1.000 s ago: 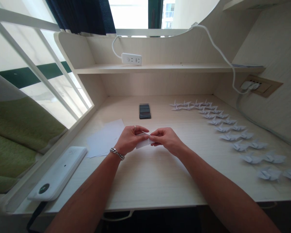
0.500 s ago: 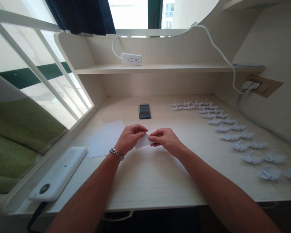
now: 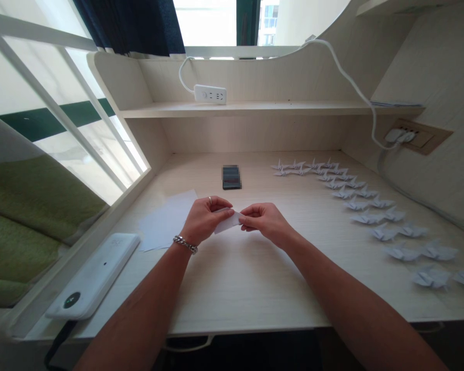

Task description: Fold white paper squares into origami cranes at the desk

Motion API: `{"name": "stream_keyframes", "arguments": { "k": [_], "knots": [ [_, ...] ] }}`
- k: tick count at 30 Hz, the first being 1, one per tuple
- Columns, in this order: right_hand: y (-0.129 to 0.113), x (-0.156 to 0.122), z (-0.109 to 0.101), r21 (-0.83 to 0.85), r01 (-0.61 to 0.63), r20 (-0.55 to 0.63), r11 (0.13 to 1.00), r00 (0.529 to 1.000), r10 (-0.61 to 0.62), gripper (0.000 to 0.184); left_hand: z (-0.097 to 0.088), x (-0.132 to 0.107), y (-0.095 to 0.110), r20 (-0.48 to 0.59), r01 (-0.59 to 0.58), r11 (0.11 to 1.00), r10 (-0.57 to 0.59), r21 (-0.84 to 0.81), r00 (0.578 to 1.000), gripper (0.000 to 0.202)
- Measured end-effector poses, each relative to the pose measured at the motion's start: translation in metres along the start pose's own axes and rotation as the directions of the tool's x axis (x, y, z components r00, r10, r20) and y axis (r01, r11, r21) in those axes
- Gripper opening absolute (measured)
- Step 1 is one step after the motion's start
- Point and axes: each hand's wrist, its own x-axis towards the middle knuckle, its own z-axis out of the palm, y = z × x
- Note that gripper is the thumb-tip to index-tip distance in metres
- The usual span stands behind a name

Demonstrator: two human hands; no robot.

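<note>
The left hand (image 3: 204,220) and right hand (image 3: 266,224) pinch a small folded white paper (image 3: 227,223) between their fingertips, just above the pale wooden desk (image 3: 251,283); a white power bank (image 3: 93,275) lies at eight o'clock; loose paper sheets (image 3: 165,220) at nine; a phone (image 3: 231,178) at twelve; rows of origami cranes (image 3: 355,201) curve from one to three.

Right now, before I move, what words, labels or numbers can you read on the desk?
No text is readable.
White plastic power strip: small marks, too small to read.
Flat white power bank: logo near one end, too blurred to read.
Black rectangular phone: screen pixelated, unreadable.
</note>
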Motion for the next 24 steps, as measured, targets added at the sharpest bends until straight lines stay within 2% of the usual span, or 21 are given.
{"name": "stream_keyframes", "arguments": {
  "k": [3,7,9,12,16,20,24],
  "knots": [
    [-0.0007,-0.0022,-0.0004,-0.120,0.101,-0.002,0.988,0.995,-0.102,0.023,-0.0048,-0.0006,0.0018,0.041,-0.003,1.000,0.003,0.024,0.999,0.024],
    [-0.0009,-0.0059,0.0008,-0.289,0.226,0.011,0.930,0.973,-0.233,0.017,-0.0072,-0.0024,0.0056,0.139,-0.060,0.979,0.032,0.197,0.990,0.023],
    [-0.0010,-0.0067,0.0016,-0.272,0.260,-0.003,0.927,0.963,-0.271,0.018,-0.0075,-0.0026,0.0063,0.150,-0.067,0.974,0.035,0.214,0.988,0.024],
    [-0.0014,-0.0066,0.0025,-0.185,0.285,-0.051,0.941,0.953,-0.299,0.024,-0.0085,-0.0018,0.0055,0.128,-0.035,0.988,0.016,0.152,0.992,0.028],
    [-0.0014,-0.0059,0.0022,-0.191,0.298,-0.085,0.935,0.944,-0.318,0.023,-0.0079,-0.0017,0.0046,0.114,-0.032,0.986,0.013,0.165,0.993,0.030],
    [-0.0014,-0.0050,0.0018,-0.170,0.278,-0.086,0.945,0.952,-0.295,0.022,-0.0048,-0.0023,0.0055,0.103,-0.031,0.975,0.008,0.218,0.995,0.029],
    [-0.0027,-0.0032,0.0022,-0.050,0.217,-0.071,0.975,0.973,-0.220,0.026,-0.0044,-0.0018,0.0065,0.093,0.001,0.980,-0.020,0.199,0.995,0.029]
  ]
}}
